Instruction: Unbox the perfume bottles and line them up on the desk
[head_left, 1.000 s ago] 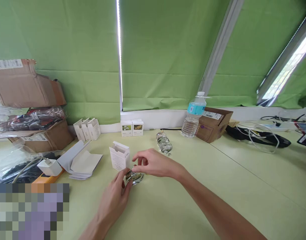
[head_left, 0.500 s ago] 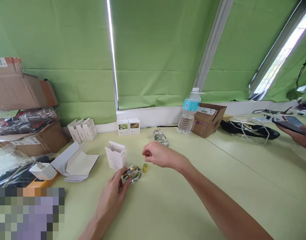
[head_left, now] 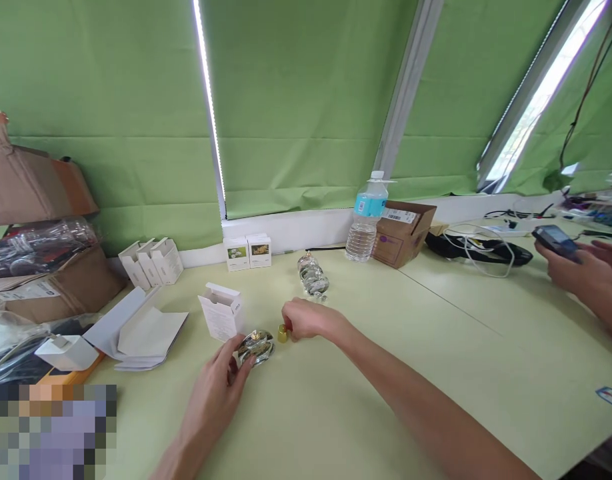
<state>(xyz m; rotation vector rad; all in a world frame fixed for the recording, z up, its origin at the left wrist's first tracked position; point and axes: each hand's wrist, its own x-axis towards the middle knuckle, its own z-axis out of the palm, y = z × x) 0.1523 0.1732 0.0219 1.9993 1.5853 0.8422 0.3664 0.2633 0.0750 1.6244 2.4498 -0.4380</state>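
Note:
My left hand has its fingertips around a round glass perfume bottle with a small gold neck, and the bottle rests on the table. My right hand is low on the table with curled fingers, touching or almost touching a small gold cap. I cannot tell whether it grips the cap. A second glass perfume bottle lies on its side beyond my right hand. An open white carton stands just behind the first bottle.
On the pale green table stand a water bottle, a cardboard box and several small white cartons. Opened white packaging lies left. Another person's hands hold a phone at right, near cables and a black bag.
My right hand has come down from above the gold cap to beside it. Another person's second hand now shows at right, and the phone has shifted. My head view has turned slightly.

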